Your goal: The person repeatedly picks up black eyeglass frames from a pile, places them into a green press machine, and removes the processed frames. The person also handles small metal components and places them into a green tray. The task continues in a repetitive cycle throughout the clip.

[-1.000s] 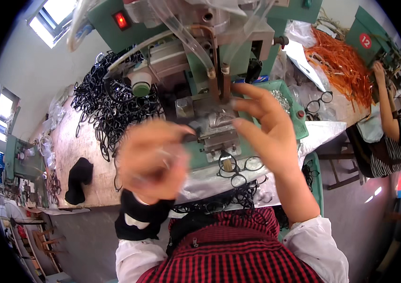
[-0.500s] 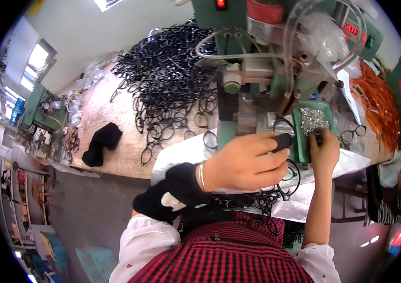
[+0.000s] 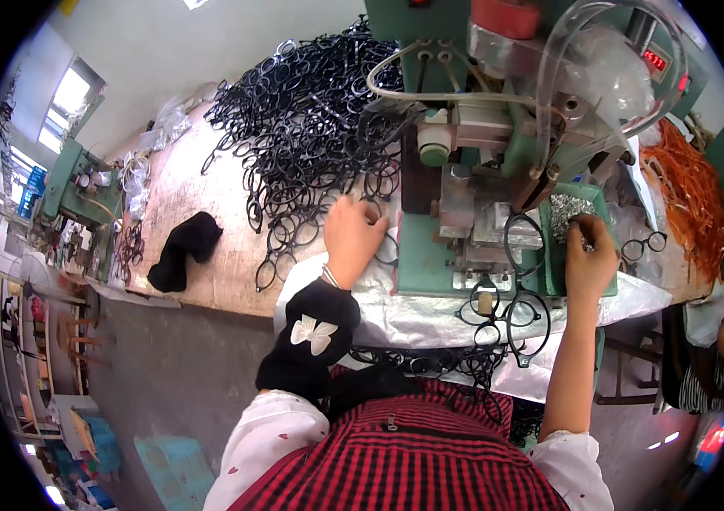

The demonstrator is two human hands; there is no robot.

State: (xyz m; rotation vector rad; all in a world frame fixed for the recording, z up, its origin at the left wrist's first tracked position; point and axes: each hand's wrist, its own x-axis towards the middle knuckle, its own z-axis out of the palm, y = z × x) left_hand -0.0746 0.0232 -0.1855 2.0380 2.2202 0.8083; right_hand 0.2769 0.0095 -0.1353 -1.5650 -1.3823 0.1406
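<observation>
My left hand [image 3: 351,241] is at the near edge of a heap of black eyeglass frames [image 3: 306,119]. Its fingers are curled toward the thumb, and what they hold, if anything, is hidden. In the green tray [image 3: 556,274] on the right, my right hand [image 3: 590,260] has its fingers pinched at the small silvery metal parts [image 3: 568,209]. Between the hands stands a green bench machine [image 3: 430,264] with a metal fixture. A black eyeglass frame [image 3: 547,335] hangs upright at its front edge, apart from both hands. Another frame overlaps it on the left.
More dark frames [image 3: 417,362] lie at my lap below the silvery sheet [image 3: 379,307]. A black cloth piece [image 3: 185,251] is on the table at left. Orange strips [image 3: 681,200] and a round frame [image 3: 643,247] lie at right. Clear tubing [image 3: 549,51] loops above the machine.
My left hand has moved left from the eyeglass frame at the machine to the heap, leaving the frame there. My right hand stays in the tray of metal parts.
</observation>
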